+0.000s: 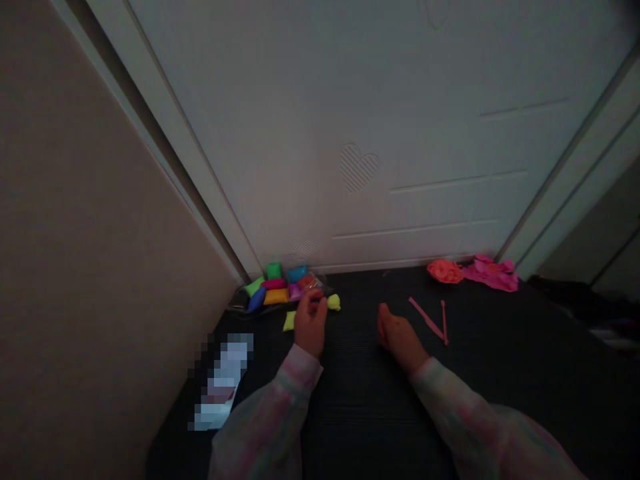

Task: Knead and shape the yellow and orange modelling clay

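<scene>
Yellow lump [334, 303]: on the counter [350, 407], just beyond and to the right of the left hand's fingertips; roundish, small knob at its lower right, long axis unclear; contact with the fingers cannot be told.
Yellow packet [289, 321]: just left of the left hand, partly hidden by it; full length and direction cannot be told.
Left hand [311, 323]: fingers loosely curled, pointing away from the person, small gap at thumb; whether it grips anything, cannot tell.
Right hand [400, 339]: fingers folded in, back of hand showing, angled inward to the left; inside hidden, so hold cannot be told.
Pink tools [429, 321]: two thin sticks right of the right hand, near ends meeting; V opens away from person, left stick slanting far-left, right one nearly straight away.
Room: dark counter surface shows between the hands and on toward the person.
Edges: counter's far edge meets the white panel [300, 133]; brown wall [100, 267] bounds the left.
Bag [324, 287]: clear plastic with colored packets [275, 296], at the far left, right behind the left hand; blocks that way.
Far right: orange round piece [445, 271] beside flat pink piece [493, 273], near panel.
Near left: long pale item [225, 373], pixelated, slanting away rightward.
</scene>
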`<state>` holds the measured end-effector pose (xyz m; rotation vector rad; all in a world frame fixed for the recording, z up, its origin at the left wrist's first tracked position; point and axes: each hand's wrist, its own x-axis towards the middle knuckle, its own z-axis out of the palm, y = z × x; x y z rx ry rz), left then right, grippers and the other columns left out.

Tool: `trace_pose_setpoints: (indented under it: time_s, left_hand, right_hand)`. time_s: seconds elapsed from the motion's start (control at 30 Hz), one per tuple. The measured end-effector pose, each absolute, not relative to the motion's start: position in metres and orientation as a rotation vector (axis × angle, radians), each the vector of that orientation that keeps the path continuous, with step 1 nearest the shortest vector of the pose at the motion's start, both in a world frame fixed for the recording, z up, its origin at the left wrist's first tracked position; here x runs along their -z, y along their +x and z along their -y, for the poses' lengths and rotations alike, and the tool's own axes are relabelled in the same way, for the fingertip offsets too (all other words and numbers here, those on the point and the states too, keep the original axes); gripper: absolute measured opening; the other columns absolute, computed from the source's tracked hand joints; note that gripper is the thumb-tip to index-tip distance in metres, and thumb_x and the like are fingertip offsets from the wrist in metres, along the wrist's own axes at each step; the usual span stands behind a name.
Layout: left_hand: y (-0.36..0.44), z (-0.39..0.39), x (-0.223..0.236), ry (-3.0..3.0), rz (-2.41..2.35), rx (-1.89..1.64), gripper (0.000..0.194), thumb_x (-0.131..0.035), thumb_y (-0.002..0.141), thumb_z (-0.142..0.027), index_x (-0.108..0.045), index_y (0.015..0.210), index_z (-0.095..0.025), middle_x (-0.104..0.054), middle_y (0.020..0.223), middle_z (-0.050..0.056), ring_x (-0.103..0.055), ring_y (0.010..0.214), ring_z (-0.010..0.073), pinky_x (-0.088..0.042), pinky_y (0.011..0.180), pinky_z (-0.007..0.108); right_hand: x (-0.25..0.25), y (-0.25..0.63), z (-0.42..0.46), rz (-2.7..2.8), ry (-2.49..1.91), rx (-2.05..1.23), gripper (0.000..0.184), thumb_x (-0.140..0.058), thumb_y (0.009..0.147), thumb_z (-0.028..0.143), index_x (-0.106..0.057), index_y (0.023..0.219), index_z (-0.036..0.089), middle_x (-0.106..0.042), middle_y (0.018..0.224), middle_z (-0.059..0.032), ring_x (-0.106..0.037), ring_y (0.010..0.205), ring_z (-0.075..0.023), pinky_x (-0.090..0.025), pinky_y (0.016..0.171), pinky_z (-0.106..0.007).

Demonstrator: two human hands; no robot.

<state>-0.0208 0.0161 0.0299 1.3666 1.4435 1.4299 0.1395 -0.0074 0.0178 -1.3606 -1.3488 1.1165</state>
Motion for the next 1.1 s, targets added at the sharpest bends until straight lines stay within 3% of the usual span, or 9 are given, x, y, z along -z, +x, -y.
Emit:
trace_pose_setpoints:
  time_s: [0.1,0.2,0.3,0.4,0.67,1.0,1.1]
  left_hand:
    - [0.003,0.008,-0.023,1.512,-1.262,-1.266,0.028,-0.045,0.068,-0.031,-0.047,0.092,-0.017,-0.052,0.086,0.005,-0.049,0.067,0.0101,-0.039,0.061,0.024]
    - [0.014,0.021,-0.014,1.542,-1.123,-1.187,0.036,-0.048,0.067,-0.028,-0.043,0.101,-0.019,-0.048,0.099,0.007,-0.049,0.073,0.0113,-0.041,0.062,0.025]
    - [0.013,0.022,-0.008,1.521,-1.063,-1.165,0.042,-0.051,0.065,-0.026,-0.039,0.106,-0.021,-0.046,0.104,0.007,-0.049,0.078,0.0123,-0.041,0.066,0.026]
    - [0.008,0.02,-0.008,1.468,-1.034,-1.163,0.042,-0.051,0.065,-0.024,-0.039,0.106,-0.021,-0.047,0.104,0.007,-0.049,0.081,0.0128,-0.041,0.069,0.026]
    - [0.007,0.022,-0.012,1.421,-0.988,-1.162,0.034,-0.049,0.067,-0.026,-0.047,0.1,-0.02,-0.053,0.095,0.006,-0.051,0.078,0.014,-0.042,0.068,0.028]
    - [0.006,0.02,-0.011,1.283,-0.873,-1.112,0.043,-0.058,0.058,-0.024,-0.048,0.101,-0.021,-0.055,0.09,0.005,-0.052,0.06,0.0097,-0.043,0.057,0.027]
    - [0.008,0.018,-0.013,1.172,-0.767,-1.025,0.047,-0.057,0.058,-0.026,-0.045,0.104,-0.019,-0.058,0.076,0.003,-0.049,0.048,0.0076,-0.042,0.049,0.026]
  right_hand:
    - [-0.018,0.135,0.01,1.119,-1.188,-1.308,0.047,-0.024,0.072,0.052,-0.036,0.042,0.018,-0.031,0.035,0.0053,-0.029,0.034,-0.0072,-0.024,0.038,-0.021]
    - [-0.021,0.129,0.014,0.866,-0.905,-1.568,0.041,-0.027,0.071,0.052,-0.047,0.058,0.019,-0.042,0.046,0.0039,-0.038,0.041,-0.0078,-0.029,0.04,-0.02]
    - [-0.021,0.125,0.016,0.799,-0.718,-1.683,0.02,-0.049,0.067,0.036,-0.05,0.08,0.02,-0.052,0.069,0.0017,-0.049,0.063,-0.0092,-0.038,0.057,-0.022]
    - [-0.02,0.126,0.018,0.89,-0.711,-1.656,0.023,-0.054,0.065,0.023,-0.049,0.087,0.02,-0.054,0.076,0.0008,-0.05,0.072,-0.0091,-0.038,0.065,-0.022]
    - [-0.028,0.129,0.021,1.16,-0.954,-1.476,0.006,-0.051,0.067,0.021,-0.052,0.069,0.015,-0.051,0.054,0.0046,-0.047,0.048,-0.0051,-0.038,0.048,-0.018]
    - [-0.029,0.129,0.025,1.364,-1.017,-1.471,0.027,-0.037,0.075,0.035,-0.049,0.061,0.015,-0.052,0.046,0.0029,-0.049,0.044,-0.0073,-0.038,0.045,-0.02]
    - [-0.027,0.129,0.024,1.413,-1.03,-1.501,0.038,-0.032,0.075,0.039,-0.05,0.054,0.014,-0.051,0.045,0.0012,-0.048,0.044,-0.0074,-0.037,0.046,-0.021]
